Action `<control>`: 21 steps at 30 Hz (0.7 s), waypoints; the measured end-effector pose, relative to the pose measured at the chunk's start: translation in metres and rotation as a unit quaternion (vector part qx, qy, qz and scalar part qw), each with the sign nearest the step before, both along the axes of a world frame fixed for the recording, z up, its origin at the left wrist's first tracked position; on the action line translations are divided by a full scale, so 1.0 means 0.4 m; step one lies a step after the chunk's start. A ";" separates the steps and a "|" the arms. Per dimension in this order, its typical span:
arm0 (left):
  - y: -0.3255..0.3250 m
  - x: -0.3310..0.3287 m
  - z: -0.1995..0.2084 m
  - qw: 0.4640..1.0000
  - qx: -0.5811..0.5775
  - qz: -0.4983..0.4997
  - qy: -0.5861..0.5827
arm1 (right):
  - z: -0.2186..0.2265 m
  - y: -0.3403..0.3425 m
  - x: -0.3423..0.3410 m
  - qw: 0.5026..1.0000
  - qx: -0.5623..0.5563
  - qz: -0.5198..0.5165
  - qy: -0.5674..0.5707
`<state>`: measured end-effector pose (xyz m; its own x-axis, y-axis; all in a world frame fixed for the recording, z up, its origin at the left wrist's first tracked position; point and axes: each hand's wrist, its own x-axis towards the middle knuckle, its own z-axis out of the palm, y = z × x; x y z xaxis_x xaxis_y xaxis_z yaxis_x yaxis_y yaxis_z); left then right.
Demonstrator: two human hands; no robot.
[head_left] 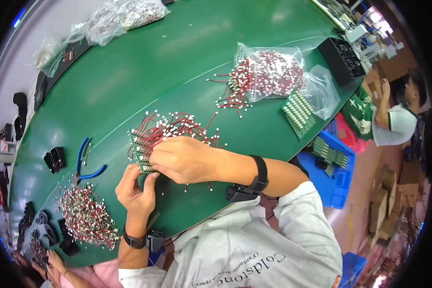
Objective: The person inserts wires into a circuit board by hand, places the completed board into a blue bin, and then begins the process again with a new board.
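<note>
My left hand [136,189] pinches the lower end of a narrow green circuit board [135,144], which stands tilted up from the table with rows of small white connectors along it. Closed over the board's face, my right hand [183,158] has its fingertips pressed together near those connectors. Whatever sits between these fingertips is hidden by the hand. Just beyond both hands spreads a loose pile of short red wires with white plugs [170,126]. A few more such wires poke out from below my right hand.
Blue-handled pliers [84,158] and a dense wire heap [87,216] lie to the left. At far right are a bag of wires [276,74], a connector-covered board panel [298,114], a black box [341,60] and a blue bin [332,189]. Another person [398,117] sits beyond.
</note>
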<state>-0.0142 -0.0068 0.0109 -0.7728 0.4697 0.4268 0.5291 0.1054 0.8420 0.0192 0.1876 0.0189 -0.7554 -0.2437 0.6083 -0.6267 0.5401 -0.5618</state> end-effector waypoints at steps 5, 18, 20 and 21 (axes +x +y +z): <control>0.003 0.010 -0.015 0.998 0.051 0.021 -0.019 | 0.070 0.048 -0.016 0.998 0.016 0.000 -0.064; -0.023 -0.010 -0.010 0.998 0.016 0.058 0.019 | -0.033 0.368 -0.102 0.902 0.212 -0.353 -0.131; -0.029 -0.010 -0.008 0.997 0.008 0.072 0.019 | -0.024 0.339 -0.114 0.923 0.210 -0.320 -0.022; -0.027 -0.009 -0.005 0.997 0.009 0.070 0.023 | -0.016 0.334 -0.119 0.931 0.181 -0.316 -0.036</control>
<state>-0.0179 -0.0176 0.0088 -0.8099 0.3510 0.4700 0.5479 0.1666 0.8198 -0.0284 0.3212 0.0123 -0.8528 0.0834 0.5155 -0.0886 0.9497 -0.3002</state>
